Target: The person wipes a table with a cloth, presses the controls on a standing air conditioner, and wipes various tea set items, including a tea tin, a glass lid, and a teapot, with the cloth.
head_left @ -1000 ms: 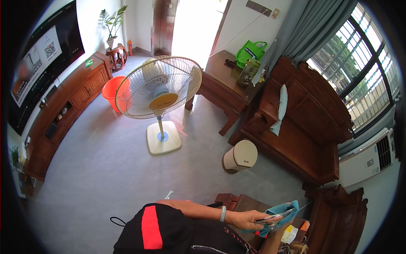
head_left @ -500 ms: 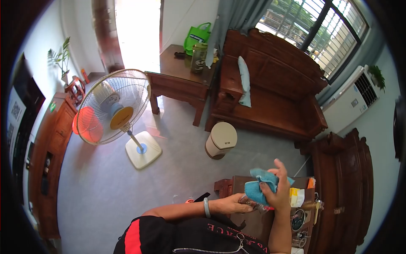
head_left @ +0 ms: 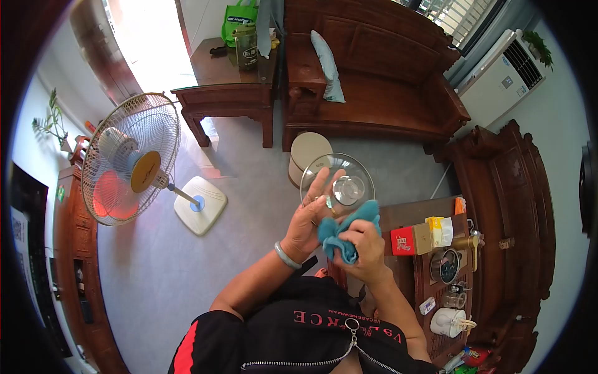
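My left hand (head_left: 305, 224), a bangle on its wrist, supports a round clear glass bowl (head_left: 350, 169) with its fingers spread behind the glass. The bowl is tilted, and a smaller ring shows at its centre. Bunched in my right hand (head_left: 364, 252) is a blue cloth (head_left: 336, 237), pressed at the bowl's near edge. Its folds hide part of the rim and some of my right fingers.
A wooden table (head_left: 405, 215) at the right bears a red box (head_left: 403, 241), a metal pot (head_left: 445, 266) and a white kettle (head_left: 447, 322). Beyond my hands stand a beige bin (head_left: 309, 148) and a wooden sofa (head_left: 374, 115). A fan (head_left: 146, 171) is at left.
Both hands have moved up and leftward in view, bringing the glass bowl into plain sight. My right hand has lowered its fingers around the cloth. The view has shifted, showing more of the table.
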`<state>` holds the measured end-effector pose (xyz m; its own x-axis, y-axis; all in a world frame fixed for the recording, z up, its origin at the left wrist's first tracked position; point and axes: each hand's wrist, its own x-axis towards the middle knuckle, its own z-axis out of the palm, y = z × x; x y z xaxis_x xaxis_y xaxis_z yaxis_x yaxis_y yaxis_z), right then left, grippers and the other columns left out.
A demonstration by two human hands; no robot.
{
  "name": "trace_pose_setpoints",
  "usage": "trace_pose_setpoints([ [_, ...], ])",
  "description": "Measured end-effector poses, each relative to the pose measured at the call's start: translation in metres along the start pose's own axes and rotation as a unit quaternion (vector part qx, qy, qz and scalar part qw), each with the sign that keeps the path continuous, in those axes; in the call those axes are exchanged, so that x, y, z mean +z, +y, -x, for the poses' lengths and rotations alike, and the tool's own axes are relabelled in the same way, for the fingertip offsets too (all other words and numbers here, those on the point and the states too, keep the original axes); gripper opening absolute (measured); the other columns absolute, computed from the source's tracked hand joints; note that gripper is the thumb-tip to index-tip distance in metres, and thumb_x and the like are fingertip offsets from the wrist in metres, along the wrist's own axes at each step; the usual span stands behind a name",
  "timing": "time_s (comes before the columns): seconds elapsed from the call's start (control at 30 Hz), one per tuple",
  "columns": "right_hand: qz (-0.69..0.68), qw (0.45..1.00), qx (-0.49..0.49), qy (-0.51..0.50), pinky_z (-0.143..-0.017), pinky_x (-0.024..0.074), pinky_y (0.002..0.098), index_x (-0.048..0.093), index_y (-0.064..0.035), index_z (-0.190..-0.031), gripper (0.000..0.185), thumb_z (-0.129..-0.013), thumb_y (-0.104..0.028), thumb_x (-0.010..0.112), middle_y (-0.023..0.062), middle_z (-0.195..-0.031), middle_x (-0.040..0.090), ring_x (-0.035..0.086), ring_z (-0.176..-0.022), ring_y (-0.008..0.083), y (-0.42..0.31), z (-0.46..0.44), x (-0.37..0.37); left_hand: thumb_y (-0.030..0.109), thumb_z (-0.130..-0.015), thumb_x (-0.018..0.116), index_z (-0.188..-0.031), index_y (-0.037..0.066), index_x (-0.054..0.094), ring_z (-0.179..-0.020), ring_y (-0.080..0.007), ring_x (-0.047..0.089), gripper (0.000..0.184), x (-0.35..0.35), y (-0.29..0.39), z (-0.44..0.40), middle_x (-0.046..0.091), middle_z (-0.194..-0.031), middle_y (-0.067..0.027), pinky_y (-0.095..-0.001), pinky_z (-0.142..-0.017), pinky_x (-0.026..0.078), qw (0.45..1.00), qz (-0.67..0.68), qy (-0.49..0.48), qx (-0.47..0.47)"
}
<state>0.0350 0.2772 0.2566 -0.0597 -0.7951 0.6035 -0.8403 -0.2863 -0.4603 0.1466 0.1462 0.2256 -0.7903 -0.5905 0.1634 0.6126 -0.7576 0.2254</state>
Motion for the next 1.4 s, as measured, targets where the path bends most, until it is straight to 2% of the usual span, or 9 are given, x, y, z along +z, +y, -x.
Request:
trace_pose_setpoints([
  [0.07, -0.075, 0.997, -0.005, -0.020, -0.078, 0.0500, 0.0350, 0.054, -0.0052, -0.110, 0.044, -0.071, -0.009, 0.073, 0.0142, -0.102, 0.056, 0.059, -0.087, 0.0257, 0.000, -0.003, -0.009, 0.012, -0.093, 0.054, -0.153, 0.026, 0.027, -0.142, -0.0366, 0.027, 0.068, 0.002, 0.008, 0.001, 0.013, -0.161, -0.0074, -0.0607, -0.112, 0.029, 0.999, 0.020, -0.026, -0.013],
  [0.23, -0.272, 0.869, 0.335, 0.240, -0.079, 0.0488, 0.0284, 0.051, -0.0056, -0.111, 0.035, -0.083, -0.023, 0.063, 0.0052, -0.100, 0.057, 0.056, -0.082, 0.0132, 0.011, -0.023, -0.053, 0.010, -0.090, 0.056, -0.153, 0.027, 0.025, -0.142, -0.0383, 0.028, 0.072, -0.002, 0.017, 0.007, 0.011, -0.161, -0.0083, -0.0657, -0.111, 0.026, 0.999, 0.020, -0.043, -0.028],
  [0.47, -0.338, 0.802, 0.354, 0.343, -0.083, 0.0502, 0.0281, 0.063, 0.0036, -0.107, 0.045, -0.101, -0.035, 0.040, 0.0091, -0.098, 0.066, 0.063, -0.087, 0.0157, 0.031, -0.050, -0.063, 0.003, -0.089, 0.052, -0.154, 0.024, 0.022, -0.142, -0.0348, 0.031, 0.074, -0.003, 0.017, 0.009, 0.013, -0.161, -0.0077, -0.0625, -0.111, 0.029, 0.998, -0.015, -0.038, -0.053],
  [0.63, -0.161, 0.910, 0.358, 0.133, -0.078, 0.0448, 0.0276, 0.061, 0.0010, -0.100, 0.030, -0.100, -0.028, 0.052, 0.0012, -0.091, 0.060, 0.054, -0.084, 0.0107, 0.052, -0.031, -0.075, 0.003, -0.090, 0.054, -0.154, 0.022, 0.021, -0.142, -0.0361, 0.030, 0.074, -0.015, 0.026, 0.017, 0.013, -0.161, -0.0060, -0.0621, -0.111, 0.029, 0.997, -0.025, -0.015, -0.065],
  [0.83, -0.203, 0.883, 0.404, 0.128, -0.074, 0.0451, 0.0252, 0.059, -0.0001, -0.101, 0.027, -0.101, -0.026, 0.050, -0.0002, -0.090, 0.059, 0.053, -0.081, 0.0083, 0.071, 0.015, -0.088, 0.003, -0.093, 0.053, -0.154, 0.022, 0.021, -0.142, -0.0332, 0.031, 0.072, -0.034, 0.025, 0.028, 0.012, -0.161, -0.0053, -0.0589, -0.112, 0.029, 0.995, 0.014, 0.009, -0.095],
  [0.97, 0.030, 0.947, 0.319, 0.001, -0.068, 0.0449, 0.0325, 0.060, 0.0018, -0.090, 0.030, -0.100, -0.025, 0.050, 0.0067, -0.080, 0.060, 0.055, -0.075, 0.0163, 0.073, 0.036, -0.077, 0.004, -0.093, 0.054, -0.154, 0.022, 0.020, -0.142, -0.0326, 0.031, 0.073, -0.039, 0.016, 0.024, 0.013, -0.161, -0.0052, -0.0582, -0.112, 0.029, 0.992, 0.008, 0.007, -0.129],
  [1.0, 0.003, 0.932, 0.361, -0.016, -0.076, 0.0453, 0.0338, 0.059, 0.0050, -0.094, 0.031, -0.100, -0.025, 0.050, 0.0075, -0.083, 0.061, 0.055, -0.079, 0.0180, 0.053, 0.030, -0.076, 0.005, -0.093, 0.055, -0.155, 0.022, 0.019, -0.142, -0.0326, 0.031, 0.073, -0.039, 0.013, 0.025, 0.013, -0.161, -0.0053, -0.0580, -0.112, 0.029, 0.990, 0.007, 0.007, -0.138],
  [1.23, 0.081, 0.916, 0.385, 0.076, -0.069, 0.0465, 0.0408, 0.060, 0.0077, -0.092, 0.033, -0.099, -0.023, 0.051, 0.0174, -0.079, 0.064, 0.059, -0.070, 0.0263, 0.065, 0.138, -0.070, 0.007, -0.093, 0.056, -0.154, 0.022, 0.020, -0.141, -0.0336, 0.032, 0.074, -0.040, 0.000, 0.026, 0.013, -0.161, -0.0054, -0.0585, -0.112, 0.029, 0.986, 0.025, 0.012, -0.164],
  [1.4, 0.186, 0.884, 0.427, 0.030, -0.077, 0.0466, 0.0441, 0.060, 0.0090, -0.100, 0.036, -0.101, -0.024, 0.047, 0.0250, -0.093, 0.062, 0.060, -0.085, 0.0398, 0.071, 0.217, -0.099, 0.007, -0.092, 0.056, -0.155, 0.022, 0.018, -0.140, -0.0341, 0.034, 0.075, -0.034, -0.020, 0.019, 0.012, -0.161, -0.0053, -0.0598, -0.112, 0.027, 0.982, 0.034, 0.018, -0.185],
])
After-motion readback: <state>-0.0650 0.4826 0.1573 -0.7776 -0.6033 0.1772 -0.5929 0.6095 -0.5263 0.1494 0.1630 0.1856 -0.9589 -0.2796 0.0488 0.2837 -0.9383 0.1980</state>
